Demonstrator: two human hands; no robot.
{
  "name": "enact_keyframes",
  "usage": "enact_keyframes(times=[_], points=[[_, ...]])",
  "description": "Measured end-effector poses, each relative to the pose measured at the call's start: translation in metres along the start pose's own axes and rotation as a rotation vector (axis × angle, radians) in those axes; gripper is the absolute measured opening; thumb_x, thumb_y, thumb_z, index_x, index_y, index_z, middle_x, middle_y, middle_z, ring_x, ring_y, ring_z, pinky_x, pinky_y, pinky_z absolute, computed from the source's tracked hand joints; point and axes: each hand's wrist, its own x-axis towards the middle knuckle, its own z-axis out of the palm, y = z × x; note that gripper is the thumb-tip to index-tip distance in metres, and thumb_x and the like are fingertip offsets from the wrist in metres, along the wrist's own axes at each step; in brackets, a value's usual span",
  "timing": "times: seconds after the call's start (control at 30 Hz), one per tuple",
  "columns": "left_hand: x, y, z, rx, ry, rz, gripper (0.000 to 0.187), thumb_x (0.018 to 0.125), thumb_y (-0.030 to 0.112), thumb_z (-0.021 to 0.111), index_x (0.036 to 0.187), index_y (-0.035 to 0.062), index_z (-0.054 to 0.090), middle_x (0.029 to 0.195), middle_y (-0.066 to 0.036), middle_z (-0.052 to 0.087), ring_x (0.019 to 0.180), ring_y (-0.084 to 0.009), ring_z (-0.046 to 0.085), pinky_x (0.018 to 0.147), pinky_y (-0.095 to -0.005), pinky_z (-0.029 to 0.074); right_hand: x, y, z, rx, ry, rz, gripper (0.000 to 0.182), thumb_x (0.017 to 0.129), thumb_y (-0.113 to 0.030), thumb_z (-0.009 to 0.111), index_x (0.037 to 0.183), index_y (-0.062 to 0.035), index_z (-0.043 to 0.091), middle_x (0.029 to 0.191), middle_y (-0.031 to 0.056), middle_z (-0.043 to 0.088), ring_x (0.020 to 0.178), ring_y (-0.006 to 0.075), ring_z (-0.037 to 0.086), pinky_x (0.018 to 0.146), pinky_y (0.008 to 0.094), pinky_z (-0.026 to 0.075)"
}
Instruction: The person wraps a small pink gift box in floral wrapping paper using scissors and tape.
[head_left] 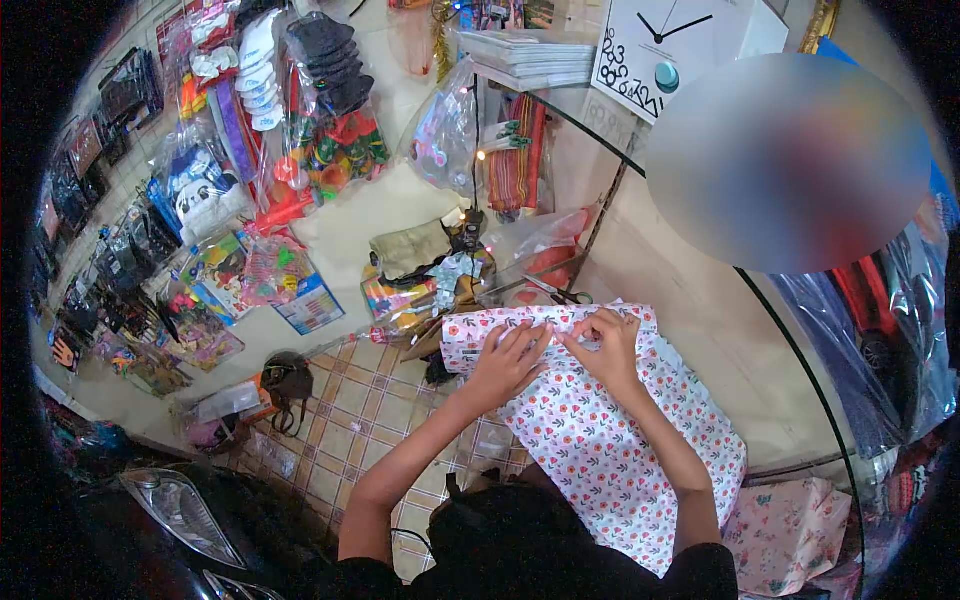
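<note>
Where the white floral-print paper sheet (620,450) is doubled over at its far end, both hands work close together on its upper face. L hand (515,357): palm down, fingers apart & extended across the folded band of the sheet, not closed on anything visible. R hand (603,345): fingers bent, thumb & forefinger tips brought near each other beside the L fingertips; cannot tell if they are clamped on anything, contact pt too small to resolve.

Sheet posn: far end at the pale worktop (700,300), remainder running back twd the person, beside the R forearm. Print = small red/orange flowers w/ dark leaves.

Adj. items: metal scissors w/ dark handles (572,297), just beyond the far edge of the sheet; grey-green rolled cloth item (410,250), fwd & L of the sheet, nr mixed packaged goods. Pink floral folded sheet (787,530): lower R, nr the white one.

Periphery: white square clock w/ black hands (655,50), upper R, beside stacked flat white packs (525,62). Dark brown bag (287,385) on the beige/brown tiled floor (375,400), L side. Bagged goods, incl. stacked black caps (328,60), upper L. Far R: clear-wrapped dark & red textiles (870,330).
</note>
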Motion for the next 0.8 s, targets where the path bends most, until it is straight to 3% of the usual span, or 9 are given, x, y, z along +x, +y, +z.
enact_keyframes(times=[0.17,0.37,0.8], points=[[-0.0036,-0.0006,0.0053,-0.048,-0.046,-0.057,0.068,0.081,0.028,0.068,0.141,0.0129,0.041,0.128,-0.006,0.051,0.118,-0.0229,0.048,0.099,-0.0441,0.031,-0.0010,-0.0001,0.0024,-0.003,-0.018,0.047,0.023,0.067,-0.027,0.079,0.066,-0.0136,0.061,0.068,-0.0020,0.053,0.070,0.0173,0.054,0.078,0.0377,0.028],[-0.0019,-0.0016,0.0016,0.020,-0.026,0.024,0.065,0.080,0.028,0.068,0.140,0.0212,0.043,0.137,-0.003,0.048,0.121,-0.0223,0.047,0.101,-0.0430,0.030,-0.0022,0.0032,0.0051,0.004,-0.034,0.080,0.022,0.066,-0.027,0.079,0.067,-0.0138,0.061,0.069,-0.0019,0.052,0.073,0.0175,0.054,0.078,0.0375,0.028],[0.0036,-0.0004,-0.0019,-0.023,-0.029,-0.015,0.059,0.082,0.032,0.067,0.135,0.0128,0.048,0.136,-0.006,0.050,0.120,-0.0249,0.049,0.097,-0.0438,0.035,0.0011,-0.0062,-0.0004,0.003,-0.051,0.132,0.024,0.072,-0.031,0.077,0.066,-0.0127,0.062,0.067,-0.0010,0.053,0.074,0.0172,0.054,0.079,0.0374,0.028]])
